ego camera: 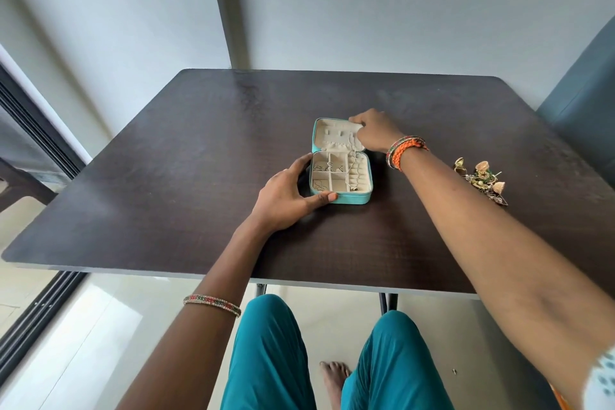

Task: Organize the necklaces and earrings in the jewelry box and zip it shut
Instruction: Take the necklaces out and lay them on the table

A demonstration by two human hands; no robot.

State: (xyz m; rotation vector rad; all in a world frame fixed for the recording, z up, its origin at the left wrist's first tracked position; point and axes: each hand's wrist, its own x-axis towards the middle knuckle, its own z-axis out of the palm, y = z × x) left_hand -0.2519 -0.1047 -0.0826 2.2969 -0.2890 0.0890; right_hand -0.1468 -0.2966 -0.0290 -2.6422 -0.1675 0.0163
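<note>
Head view. A teal jewelry box (341, 173) lay open near the middle of the dark surface (166, 176), its lid (336, 135) tipped back away from the person and its tray facing up. The left hand (286, 191) cupped the box's near-left corner, thumb along the front wall and fingers along the left wall; this grip probably served to keep the light box from sliding while the other hand worked. The right hand (374, 135) reached over the lid's right edge with fingers curled at the cream lining, where the hooks for chains appeared to sit. A thin necklace (350, 173) ran from beneath that hand down across the tray to the front compartments, so the hand was judged to be pinching its upper end to fasten it in the lid; the exact contact was hidden by the fingers. Small pieces, too fine to identify, lay in the left compartments of the tray. The ring-roll section on the right held nothing that could be made out.

A cluster of gold earrings (482, 178) rested on the surface to the right of the box, well apart from it and just beyond the right forearm, within easy reach. Judged from this layout, the task was partly done: the earrings remained outside and the zip stood open. A dark chair (579, 103) stood at the far right.
</note>
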